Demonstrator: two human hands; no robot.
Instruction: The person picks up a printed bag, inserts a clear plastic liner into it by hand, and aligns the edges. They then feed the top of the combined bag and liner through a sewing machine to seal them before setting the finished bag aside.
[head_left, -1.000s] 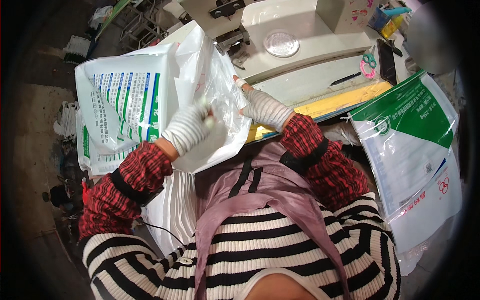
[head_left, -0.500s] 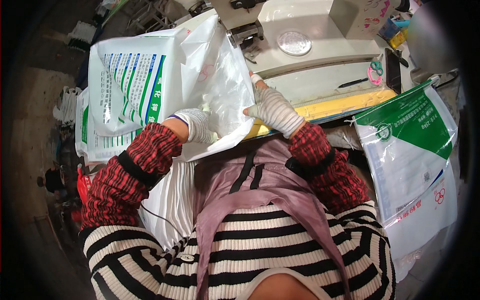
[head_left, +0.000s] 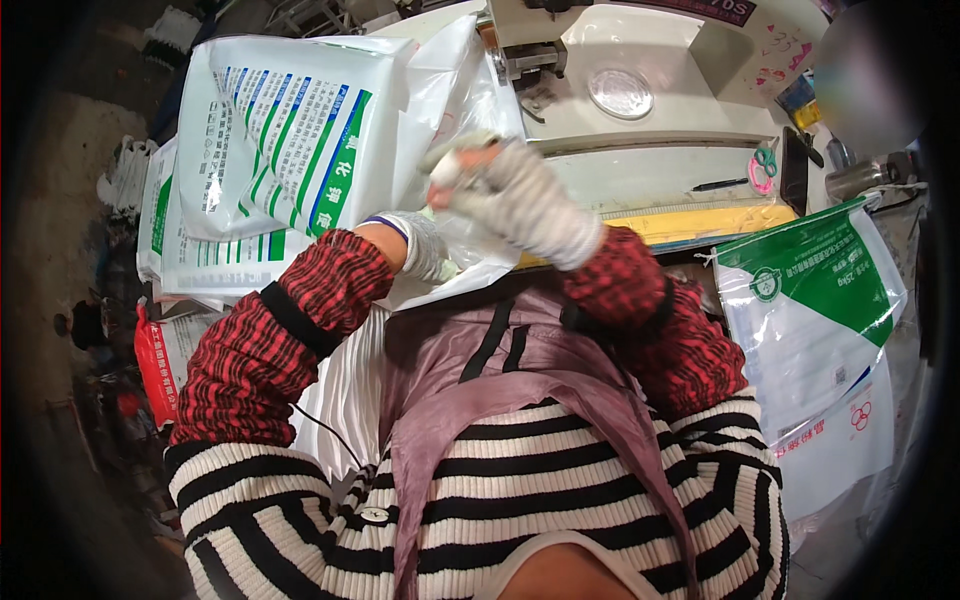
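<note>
A large glossy white plastic bag (head_left: 350, 80) with green and blue print lies across the work surface in front of me, its loose side facing me. My left hand (head_left: 425, 248), in a white knit glove, presses on the bag's near part and grips it; folds hide some of its fingers. Above the bag, just right of and beyond the left hand, is my right hand (head_left: 510, 200), gloved with bare fingertips showing. Its fingers look bent, but motion smears them, and whether anything is between them I cannot make out.
A pale sewing machine (head_left: 630, 40) stands beyond, with a round clear dish (head_left: 621, 92) on it. A yellow strip (head_left: 690, 222) edges the bed; a black pen (head_left: 720, 185) and scissors (head_left: 764, 170) lie there. Another green-and-white bag (head_left: 800, 300) hangs at right. White folded sheets (head_left: 345, 400) sit left of my lap.
My right hand has left the bag's right edge and moved left and up over the bag, its fingers bending. My left hand and the bag have shifted slightly right in view.
</note>
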